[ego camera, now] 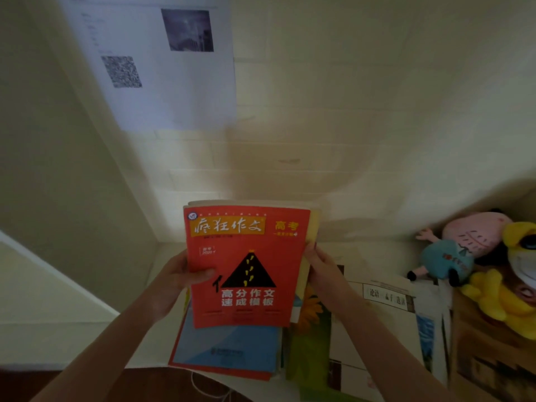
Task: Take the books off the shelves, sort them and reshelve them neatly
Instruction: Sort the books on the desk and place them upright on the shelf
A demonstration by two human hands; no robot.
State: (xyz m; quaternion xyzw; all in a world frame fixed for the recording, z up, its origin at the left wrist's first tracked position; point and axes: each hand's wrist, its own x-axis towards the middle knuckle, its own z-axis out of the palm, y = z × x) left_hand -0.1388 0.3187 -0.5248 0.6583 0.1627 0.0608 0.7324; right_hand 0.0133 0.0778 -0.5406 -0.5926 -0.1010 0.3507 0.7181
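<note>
A red book [246, 265] with a black triangle and Chinese lettering on its cover is held upright in the middle of the view, a thinner pale book pressed behind it. My left hand [179, 278] grips its left edge, thumb lying on the cover. My right hand [320, 264] holds the right edge, fingers curled round the books. Below them lies a blue-covered book [229, 349] on a red one, beside a green book with a sunflower [309, 338] and white books [388, 317] spread flat on the white surface.
Plush toys sit at the right: a pink and blue doll [458, 248] and a yellow one [504, 294]. A paper sheet with a QR code [162, 65] hangs on the cream wall. A side panel [58, 169] closes the left. A cardboard box [493, 361] stands at lower right.
</note>
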